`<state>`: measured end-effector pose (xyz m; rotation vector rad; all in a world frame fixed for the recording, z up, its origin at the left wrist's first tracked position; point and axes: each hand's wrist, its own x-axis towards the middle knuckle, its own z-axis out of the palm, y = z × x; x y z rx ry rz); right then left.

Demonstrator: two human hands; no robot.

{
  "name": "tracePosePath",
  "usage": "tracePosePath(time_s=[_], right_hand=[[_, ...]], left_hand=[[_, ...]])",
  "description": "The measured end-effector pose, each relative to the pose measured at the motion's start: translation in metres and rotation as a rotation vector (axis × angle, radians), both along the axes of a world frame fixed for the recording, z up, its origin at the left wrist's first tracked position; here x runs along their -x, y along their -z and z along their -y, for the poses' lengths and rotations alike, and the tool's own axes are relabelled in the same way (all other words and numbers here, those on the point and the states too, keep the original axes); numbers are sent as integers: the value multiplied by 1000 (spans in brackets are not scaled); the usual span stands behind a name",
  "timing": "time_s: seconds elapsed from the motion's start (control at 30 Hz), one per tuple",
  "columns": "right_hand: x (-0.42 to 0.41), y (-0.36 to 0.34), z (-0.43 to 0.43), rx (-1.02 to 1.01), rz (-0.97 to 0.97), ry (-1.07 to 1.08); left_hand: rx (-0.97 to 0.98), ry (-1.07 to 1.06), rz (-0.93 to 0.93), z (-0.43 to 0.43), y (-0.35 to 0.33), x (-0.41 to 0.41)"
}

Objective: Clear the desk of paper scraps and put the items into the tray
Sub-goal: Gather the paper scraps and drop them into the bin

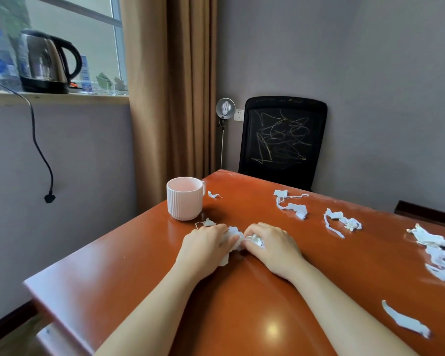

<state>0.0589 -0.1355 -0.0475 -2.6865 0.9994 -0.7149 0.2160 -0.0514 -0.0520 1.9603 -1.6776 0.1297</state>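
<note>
— Where do things stand?

— Both hands are low on the tabletop [242, 291], centre of the frame. My left hand [208, 240] and right hand [270, 242] have their fingers curled in toward each other, bunching one wad of scraps [235, 233] between them. A tail of it pokes out under the left palm.

— So what could go wrong?

— Loose bits, mostly. The wad looks like torn strips rather than one sheet, so a slack grip on the lift would likely shed pieces back onto the tabletop. They could also go off its edge at the left of the frame. (That edge bothers me most.)

— And the mug?

— The mug [185, 199] stands just above the left hand in the frame, near it but not touching. A small scrap [206, 223] lies between them, and a careless reach for it could knock the mug. I can't tell whether it holds any liquid.

— How much is left?

— Plenty. There's a curl of paper [214, 195] right of the mug, then a tangle of strips [292, 205] and a second tangle [342, 222] toward the upper right. A heap [437, 250] sits at the right edge and a long strip [406, 319] at the lower right. The tray isn't in view at all. I'd be carrying a fistful toward somewhere I can't see, and I'd guess that's where a spill is likeliest.
</note>
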Motion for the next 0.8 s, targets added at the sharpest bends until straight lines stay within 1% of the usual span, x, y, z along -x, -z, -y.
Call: tracePosePath(time_s=[0.13, 0.33, 0.5, 0.57, 0.7, 0.8], right_hand=[[3, -2, 1, -141, 162, -52], [5, -2, 8, -297, 380, -107], [7, -4, 8, -354, 538, -87], [7, -4, 4, -359, 575, -60], [7, -5, -11, -393, 591, -26], [8, -5, -25, -443, 598, -27]], left_hand=[[52, -31, -84, 0, -1, -2], [146, 10, -388, 0, -3, -7], [254, 1, -541, -2, -4, -9], [298, -20, -590, -5, -4, -9], [431, -97, -661, -16, -9, -6], [446, -131, -703, -29, -9, -3]])
